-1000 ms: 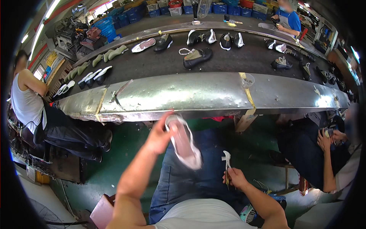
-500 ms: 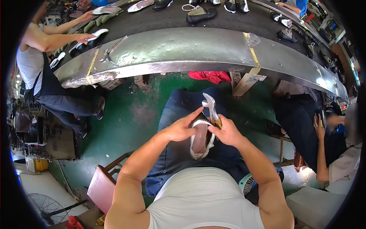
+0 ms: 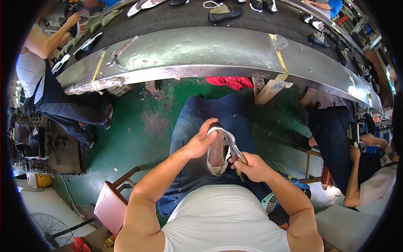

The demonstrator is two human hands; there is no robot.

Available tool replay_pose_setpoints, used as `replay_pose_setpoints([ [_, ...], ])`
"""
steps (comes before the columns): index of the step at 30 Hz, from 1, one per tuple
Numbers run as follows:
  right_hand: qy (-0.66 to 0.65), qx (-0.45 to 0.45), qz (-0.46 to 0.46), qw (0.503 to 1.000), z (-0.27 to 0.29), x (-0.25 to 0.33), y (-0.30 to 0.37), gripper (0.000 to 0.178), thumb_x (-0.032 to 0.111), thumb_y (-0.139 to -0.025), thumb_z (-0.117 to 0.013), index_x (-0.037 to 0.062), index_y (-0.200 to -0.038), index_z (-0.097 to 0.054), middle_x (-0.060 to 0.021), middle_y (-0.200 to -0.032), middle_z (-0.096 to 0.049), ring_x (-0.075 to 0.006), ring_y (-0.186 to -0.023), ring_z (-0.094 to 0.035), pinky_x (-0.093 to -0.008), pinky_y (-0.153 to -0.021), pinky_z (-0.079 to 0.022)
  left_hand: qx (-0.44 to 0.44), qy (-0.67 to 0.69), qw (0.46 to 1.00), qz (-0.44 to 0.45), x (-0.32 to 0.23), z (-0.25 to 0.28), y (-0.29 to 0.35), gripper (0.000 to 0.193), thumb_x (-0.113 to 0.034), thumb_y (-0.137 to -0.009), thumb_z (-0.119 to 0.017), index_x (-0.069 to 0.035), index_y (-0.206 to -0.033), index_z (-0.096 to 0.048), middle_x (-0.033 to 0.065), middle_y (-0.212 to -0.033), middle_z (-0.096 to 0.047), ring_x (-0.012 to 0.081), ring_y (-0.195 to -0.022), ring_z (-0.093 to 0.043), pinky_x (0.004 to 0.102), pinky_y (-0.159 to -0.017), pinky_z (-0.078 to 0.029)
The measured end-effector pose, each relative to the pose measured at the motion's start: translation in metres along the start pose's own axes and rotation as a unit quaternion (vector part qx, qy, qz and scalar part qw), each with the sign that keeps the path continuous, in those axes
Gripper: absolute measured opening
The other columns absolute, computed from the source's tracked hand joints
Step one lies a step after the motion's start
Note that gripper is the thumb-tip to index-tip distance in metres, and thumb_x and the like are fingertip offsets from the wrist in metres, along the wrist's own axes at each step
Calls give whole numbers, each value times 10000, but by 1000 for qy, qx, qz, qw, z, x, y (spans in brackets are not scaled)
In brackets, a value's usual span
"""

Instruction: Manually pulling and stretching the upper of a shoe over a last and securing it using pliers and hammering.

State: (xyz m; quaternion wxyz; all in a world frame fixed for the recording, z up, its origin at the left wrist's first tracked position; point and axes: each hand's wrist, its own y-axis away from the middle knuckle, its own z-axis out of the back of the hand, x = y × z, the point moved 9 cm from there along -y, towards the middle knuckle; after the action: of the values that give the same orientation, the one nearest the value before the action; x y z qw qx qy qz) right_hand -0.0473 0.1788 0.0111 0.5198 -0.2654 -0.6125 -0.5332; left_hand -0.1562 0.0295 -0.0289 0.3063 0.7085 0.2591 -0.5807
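Observation:
On my lap I have a shoe upper on its last (image 3: 217,153), with a brownish insole facing up and a pale edge folded round it. Its dark far end is in my left hand (image 3: 200,143), closed round it with the thumb on top of the rim. My right hand (image 3: 252,167) is closed on the handles of metal lasting pincers (image 3: 236,152). The pincers' curved head lies against the shoe's far right rim, beside my left thumb. Fingers partly hide the far tip.
Ahead runs a dark conveyor (image 3: 168,21) with several shoes, bordered by a metal ledge (image 3: 189,48). A second metal tool (image 3: 121,52) and a clear cup (image 3: 278,42) sit on that ledge. One co-worker (image 3: 33,71) stands at left, another (image 3: 357,168) sits at right. A pink-seated chair (image 3: 110,208) is at lower left.
The pincers' head has come down from above the shoe onto its rim, as my right hand moved lower and slightly right. My left thumb has shifted onto the far rim.

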Motion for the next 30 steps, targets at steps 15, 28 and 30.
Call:
replay_pose_setpoints([
  [15,189,-77,59,977,-5,-18,-27,258,212,-982,-595,-21,-1094,-581,-173,-822,-679,-331,-731,-676,-407,-692,-532,-80,-59,994,-40,12,19,1,467,-49,-989,-576,-51,-1444,-471,61,-1350,-532,146,-1214,-510,306,-1061,-401],
  [28,260,-204,190,925,-9,-6,-16,244,177,-946,-636,3,-1110,-588,-215,-922,-674,-419,-845,-662,-479,-729,-536,-26,-91,992,-88,-18,17,9,545,64,-919,-593,-69,-1438,-499,90,-1514,-404,184,-1404,-374,322,-1151,-305],
  [30,291,-176,163,926,-13,0,-13,227,170,-948,-621,-10,-1078,-577,-228,-925,-670,-427,-844,-661,-489,-730,-535,-39,-71,994,-75,-9,19,13,540,32,-922,-610,-76,-1438,-497,91,-1506,-407,184,-1379,-401,316,-1131,-334],
])
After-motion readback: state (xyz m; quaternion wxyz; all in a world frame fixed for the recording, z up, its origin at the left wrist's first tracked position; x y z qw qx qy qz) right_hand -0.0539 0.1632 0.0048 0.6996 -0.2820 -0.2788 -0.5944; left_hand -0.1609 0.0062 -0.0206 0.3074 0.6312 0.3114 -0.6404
